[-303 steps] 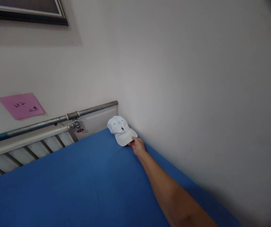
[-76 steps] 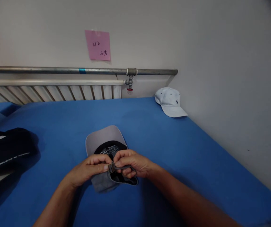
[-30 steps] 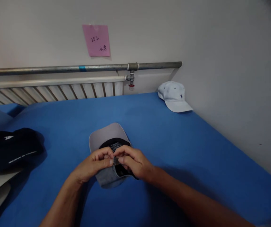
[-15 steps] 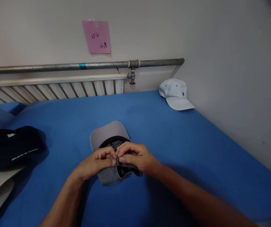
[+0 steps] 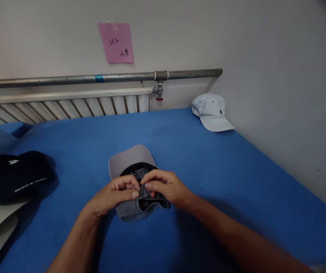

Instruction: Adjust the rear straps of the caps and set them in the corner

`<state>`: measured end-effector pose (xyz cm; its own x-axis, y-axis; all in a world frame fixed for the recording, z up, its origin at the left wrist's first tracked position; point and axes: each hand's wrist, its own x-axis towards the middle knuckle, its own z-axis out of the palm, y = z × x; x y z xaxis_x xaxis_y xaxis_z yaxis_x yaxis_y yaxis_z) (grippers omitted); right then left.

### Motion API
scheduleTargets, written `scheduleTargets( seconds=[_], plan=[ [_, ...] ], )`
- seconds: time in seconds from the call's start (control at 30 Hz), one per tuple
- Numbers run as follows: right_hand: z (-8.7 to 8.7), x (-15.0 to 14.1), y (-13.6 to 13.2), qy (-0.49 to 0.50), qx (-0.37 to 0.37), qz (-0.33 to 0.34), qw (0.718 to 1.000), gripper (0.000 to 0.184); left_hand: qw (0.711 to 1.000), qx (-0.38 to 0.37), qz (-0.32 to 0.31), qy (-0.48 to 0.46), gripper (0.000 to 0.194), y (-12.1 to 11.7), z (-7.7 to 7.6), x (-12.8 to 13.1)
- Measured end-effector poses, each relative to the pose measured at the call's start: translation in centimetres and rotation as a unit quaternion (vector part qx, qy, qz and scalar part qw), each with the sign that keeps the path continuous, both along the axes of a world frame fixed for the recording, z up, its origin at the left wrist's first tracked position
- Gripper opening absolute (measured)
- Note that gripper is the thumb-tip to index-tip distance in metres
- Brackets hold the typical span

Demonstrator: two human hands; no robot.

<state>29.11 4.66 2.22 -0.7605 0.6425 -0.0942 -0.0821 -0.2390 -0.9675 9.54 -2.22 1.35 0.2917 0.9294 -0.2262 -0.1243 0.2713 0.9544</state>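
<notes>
A grey baseball cap [image 5: 131, 212] lies on the blue surface with its inside facing up and its brim pointing away from me. My left hand [image 5: 120, 194] pinches the cap's back edge beside the strap's small buckle. Close by on the right, my right hand [image 5: 165, 185] is closed, with thumb and forefinger pinching the end of the cap's adjustment strap [image 5: 145, 191]. The strap's opening at the back of the cap faces me. Part of the buckle is hidden by my fingers.
A white cap [image 5: 210, 112] sits at the far right corner by the wall. Black caps [image 5: 14, 176] lie at the left on the blue surface [image 5: 100, 132]. Behind are a radiator [image 5: 106, 106], a metal pipe [image 5: 66, 80] and a pink note [image 5: 116, 43].
My right hand has shifted slightly, and the strap end between its fingers is now lifted and more visible. My left hand stays almost in place on the cap.
</notes>
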Motion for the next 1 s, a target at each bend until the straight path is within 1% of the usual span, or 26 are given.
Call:
scheduleTargets(
  seconds=[0.13, 0.23, 0.3, 0.4, 0.53, 0.6, 0.73, 0.87, 0.93, 1.0],
  plan=[
    [0.1, -0.1, -0.3, 0.002, 0.005, -0.037, 0.999, 0.015, 1.0, -0.005, 0.014, 0.009, 0.02, 0.1, 0.1, -0.1],
    [0.5, -0.1, -0.5, -0.013, 0.028, -0.05, 0.998, 0.012, 0.999, -0.012, 0.014, 0.038, 0.022, 0.2, 0.4, -0.1],
    [0.7, 0.0, -0.6, -0.025, 0.039, -0.049, 0.998, 0.009, 0.998, -0.01, 0.011, 0.065, 0.023, 0.2, 0.6, -0.1],
    [0.8, 0.1, -0.6, -0.033, 0.045, -0.041, 0.998, 0.007, 0.996, -0.013, 0.012, 0.087, 0.018, 0.2, 0.9, 0.1],
    [0.6, 0.1, -0.6, -0.042, 0.049, -0.018, 0.998, 0.005, 0.995, -0.027, 0.027, 0.088, 0.011, 0.2, 1.0, 0.4],
    [0.5, 0.0, -0.6, -0.043, 0.054, -0.02, 0.997, 0.006, 0.995, -0.03, 0.034, 0.087, 0.01, 0.2, 1.1, 0.5],
    [0.4, -0.1, -0.8, -0.058, 0.081, -0.039, 0.994, 0.004, 0.996, -0.03, 0.015, 0.078, 0.011, 0.1, 1.2, 0.5],
    [0.6, 0.0, -1.0, -0.062, 0.097, -0.02, 0.993, 0.008, 0.996, -0.05, 0.034, 0.072, 0.01, 0.1, 1.2, 0.6],
    [0.9, 0.2, -1.1, -0.056, 0.128, -0.014, 0.99, 0.007, 0.995, -0.052, 0.042, 0.067, 0.009, 0.2, 1.1, 0.6],
    [1.0, 0.3, -1.2, -0.035, 0.176, -0.016, 0.984, 0.005, 0.996, -0.047, 0.042, 0.063, 0.008, 0.3, 1.0, 0.5]
  ],
)
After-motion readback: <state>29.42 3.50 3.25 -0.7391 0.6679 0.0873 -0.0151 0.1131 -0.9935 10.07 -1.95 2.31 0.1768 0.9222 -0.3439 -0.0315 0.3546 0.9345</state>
